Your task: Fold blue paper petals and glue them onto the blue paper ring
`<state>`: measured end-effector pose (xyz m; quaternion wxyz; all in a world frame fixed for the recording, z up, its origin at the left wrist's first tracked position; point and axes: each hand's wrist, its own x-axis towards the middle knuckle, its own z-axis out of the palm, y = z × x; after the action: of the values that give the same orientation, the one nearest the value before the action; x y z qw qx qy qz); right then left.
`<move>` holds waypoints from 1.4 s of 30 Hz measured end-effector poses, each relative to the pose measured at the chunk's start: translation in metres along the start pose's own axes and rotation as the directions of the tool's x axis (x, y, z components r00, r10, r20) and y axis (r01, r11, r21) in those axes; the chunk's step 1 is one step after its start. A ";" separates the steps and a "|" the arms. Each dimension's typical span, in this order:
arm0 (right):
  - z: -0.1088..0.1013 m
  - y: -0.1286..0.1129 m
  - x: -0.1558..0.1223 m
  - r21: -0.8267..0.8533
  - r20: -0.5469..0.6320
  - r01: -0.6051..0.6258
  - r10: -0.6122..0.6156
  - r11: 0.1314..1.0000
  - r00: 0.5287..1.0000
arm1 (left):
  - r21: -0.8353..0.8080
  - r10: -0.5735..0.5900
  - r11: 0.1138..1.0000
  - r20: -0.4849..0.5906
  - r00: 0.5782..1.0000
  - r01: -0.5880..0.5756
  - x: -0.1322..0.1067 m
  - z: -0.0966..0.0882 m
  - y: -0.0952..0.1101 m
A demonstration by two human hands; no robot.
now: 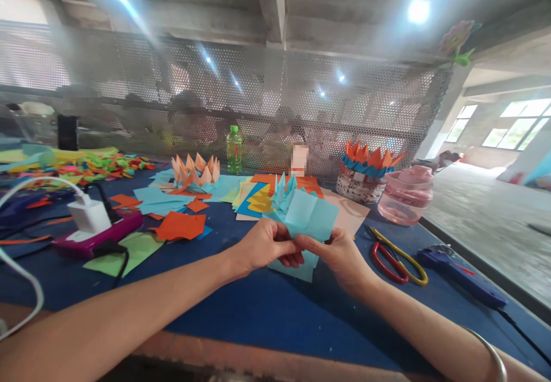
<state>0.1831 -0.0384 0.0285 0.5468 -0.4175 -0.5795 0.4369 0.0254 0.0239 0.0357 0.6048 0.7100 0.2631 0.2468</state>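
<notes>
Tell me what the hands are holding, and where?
The left hand and right hand both grip folded light blue paper at its lower part.

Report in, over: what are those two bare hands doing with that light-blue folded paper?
Left hand, right hand: both pinching the light-blue folded paper. Red-and-yellow-handled scissors lying off to the right, untouched.

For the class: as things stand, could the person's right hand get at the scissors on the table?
Probably yes. The right hand is near the scissors, with only blue tabletop between them. It is holding the folded blue paper, though, so it would likely need to let go first.
</notes>
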 end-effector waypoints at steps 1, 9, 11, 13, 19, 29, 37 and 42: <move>0.000 0.000 0.000 0.007 -0.013 0.001 -0.001 1.000 1.000 | 0.002 0.002 1.000 0.007 1.000 -0.002 0.000 0.000 -0.001; -0.002 0.000 -0.001 -0.016 -0.066 0.018 -0.019 1.000 0.998 | 0.040 0.026 0.999 0.027 0.999 -0.027 0.002 0.000 -0.003; -0.002 0.000 -0.001 -0.023 -0.052 0.037 -0.038 0.999 0.998 | 0.046 0.031 0.998 0.029 0.999 -0.033 0.002 0.000 -0.003; -0.002 0.000 -0.001 -0.028 -0.033 0.040 -0.041 0.999 0.999 | 0.065 0.034 0.997 0.032 0.999 -0.036 0.002 -0.001 -0.004; -0.003 0.001 -0.001 -0.068 -0.046 0.025 -0.028 0.997 0.999 | 0.095 0.045 0.994 0.043 0.998 -0.049 0.002 -0.002 -0.005; -0.008 0.004 0.001 -0.136 -0.126 0.017 -0.035 0.991 0.991 | 0.105 0.145 0.986 -0.167 0.975 -0.129 -0.001 -0.003 0.006; -0.006 0.001 0.000 -0.111 -0.101 0.001 -0.013 0.994 0.995 | -0.038 0.085 0.995 -0.207 0.975 -0.095 -0.001 -0.004 0.006; -0.006 0.001 0.000 -0.081 -0.105 -0.010 0.002 0.997 0.994 | -0.101 0.059 0.992 -0.186 0.981 -0.079 0.000 -0.003 0.005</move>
<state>0.1887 -0.0380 0.0279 0.5577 -0.4634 -0.5660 0.3922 0.0232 0.0257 0.0406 0.6066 0.6595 0.2789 0.3455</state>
